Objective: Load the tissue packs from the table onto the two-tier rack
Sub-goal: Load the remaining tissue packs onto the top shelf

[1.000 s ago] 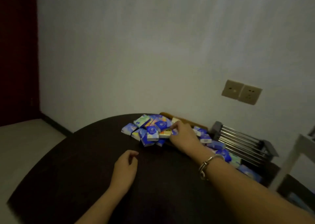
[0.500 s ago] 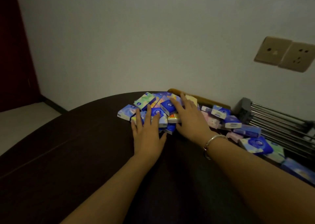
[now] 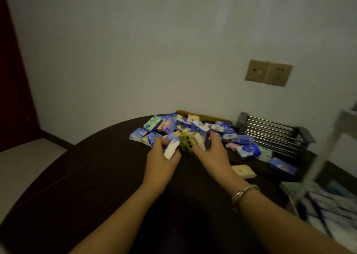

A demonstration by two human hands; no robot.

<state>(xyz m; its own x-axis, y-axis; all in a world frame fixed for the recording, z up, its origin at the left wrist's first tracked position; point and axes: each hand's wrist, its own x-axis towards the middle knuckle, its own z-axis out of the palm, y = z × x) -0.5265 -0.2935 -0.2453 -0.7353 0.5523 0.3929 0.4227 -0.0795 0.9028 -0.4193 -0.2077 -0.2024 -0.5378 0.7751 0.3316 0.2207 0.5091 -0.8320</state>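
A heap of small tissue packs (image 3: 170, 125), mostly blue with some green, yellow and pink, lies at the far side of the dark round table (image 3: 96, 186). My left hand (image 3: 161, 157) grips a white pack at the heap's near edge. My right hand (image 3: 209, 153) holds a clutch of packs, a green-yellow one and white-and-blue ones, pressed against those in the left hand. A yellow pack (image 3: 243, 171) lies alone to the right of my right wrist. The white two-tier rack (image 3: 326, 149) stands blurred at the right edge, with packs on its lower tier.
A grey metal-bar drying rack (image 3: 274, 135) lies at the back right of the table. More packs (image 3: 247, 150) are strewn between it and the heap. A wooden chair back (image 3: 202, 116) shows behind the heap. Wall sockets (image 3: 268, 72) sit above.
Both hands, flat on the heap half a second ago, have curled round packs and lifted them together. The view has swung right, bringing the white rack into sight.
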